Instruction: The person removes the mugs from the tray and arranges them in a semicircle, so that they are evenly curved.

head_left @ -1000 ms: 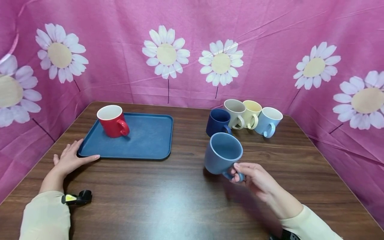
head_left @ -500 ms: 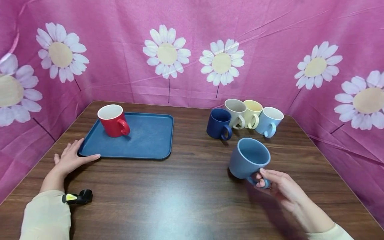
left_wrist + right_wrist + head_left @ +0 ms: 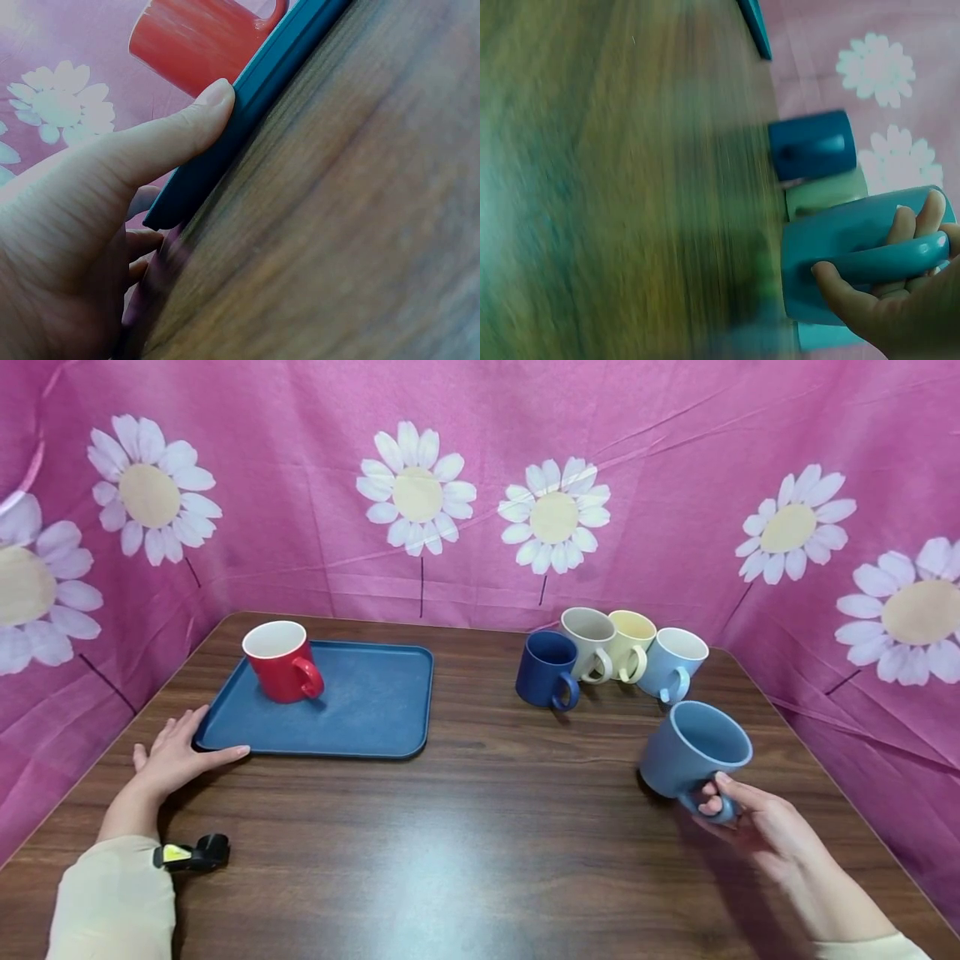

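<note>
My right hand (image 3: 738,814) grips the handle of a grey-blue mug (image 3: 693,752), held tilted just above the table at the right. In the right wrist view the fingers (image 3: 907,229) curl round the handle of that grey-blue mug (image 3: 832,259). My left hand (image 3: 176,756) rests flat on the table, its thumb (image 3: 176,131) against the near-left edge of the blue tray (image 3: 360,702). A red mug (image 3: 281,662) stands upright on the tray's far-left corner. The red mug (image 3: 199,37) and blue tray (image 3: 255,97) edge show in the left wrist view.
Several mugs stand grouped at the back right: a dark blue mug (image 3: 547,670), a cream mug (image 3: 588,642), a yellow mug (image 3: 632,643) and a light blue mug (image 3: 675,662). Pink daisy cloth (image 3: 480,485) walls the wooden table (image 3: 450,843) on three sides.
My right hand has carried the grey-blue mug rightwards, from the table's middle to the right side near the mug group. The left hand, tray and red mug have stayed still.
</note>
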Demonstrator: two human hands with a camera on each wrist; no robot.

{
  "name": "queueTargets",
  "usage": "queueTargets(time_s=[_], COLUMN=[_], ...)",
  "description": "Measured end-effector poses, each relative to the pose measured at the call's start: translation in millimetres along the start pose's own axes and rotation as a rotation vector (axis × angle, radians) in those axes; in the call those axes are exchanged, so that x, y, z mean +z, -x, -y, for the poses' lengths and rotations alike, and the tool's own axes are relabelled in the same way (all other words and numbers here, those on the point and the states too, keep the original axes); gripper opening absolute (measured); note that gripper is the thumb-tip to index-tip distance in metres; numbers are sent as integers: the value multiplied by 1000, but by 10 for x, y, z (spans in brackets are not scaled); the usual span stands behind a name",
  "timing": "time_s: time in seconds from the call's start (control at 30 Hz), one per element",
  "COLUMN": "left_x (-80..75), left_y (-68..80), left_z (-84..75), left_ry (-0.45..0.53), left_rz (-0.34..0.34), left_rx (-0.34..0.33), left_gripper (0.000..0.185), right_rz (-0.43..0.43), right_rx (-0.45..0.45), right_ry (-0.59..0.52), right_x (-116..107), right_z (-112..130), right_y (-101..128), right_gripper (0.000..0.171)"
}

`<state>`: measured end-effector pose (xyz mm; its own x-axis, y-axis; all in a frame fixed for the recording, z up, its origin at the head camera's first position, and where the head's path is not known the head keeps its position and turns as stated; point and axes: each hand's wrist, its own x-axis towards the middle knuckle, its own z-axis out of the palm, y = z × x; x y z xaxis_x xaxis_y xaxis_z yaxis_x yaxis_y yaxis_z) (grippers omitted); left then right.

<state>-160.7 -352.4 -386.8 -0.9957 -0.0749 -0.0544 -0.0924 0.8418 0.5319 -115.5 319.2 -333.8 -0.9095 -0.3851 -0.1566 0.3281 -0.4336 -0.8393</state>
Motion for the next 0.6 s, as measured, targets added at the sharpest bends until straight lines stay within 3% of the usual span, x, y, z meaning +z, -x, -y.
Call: queueTargets(time_s=[0.33, 0.6], left_x=[4, -1], left_y=[-7, -17], left_z=[8, -3], left_ry=[3, 2], left_rz=[2, 0], left_rx=[5, 6], left_gripper=[95, 96], right_rz=[-189, -255], right_rx=[10, 29], right_ry=[-208, -320], right_x=[-322, -491], right_z=[207, 382], right_y=[-72, -217], right_gripper=[35, 37])
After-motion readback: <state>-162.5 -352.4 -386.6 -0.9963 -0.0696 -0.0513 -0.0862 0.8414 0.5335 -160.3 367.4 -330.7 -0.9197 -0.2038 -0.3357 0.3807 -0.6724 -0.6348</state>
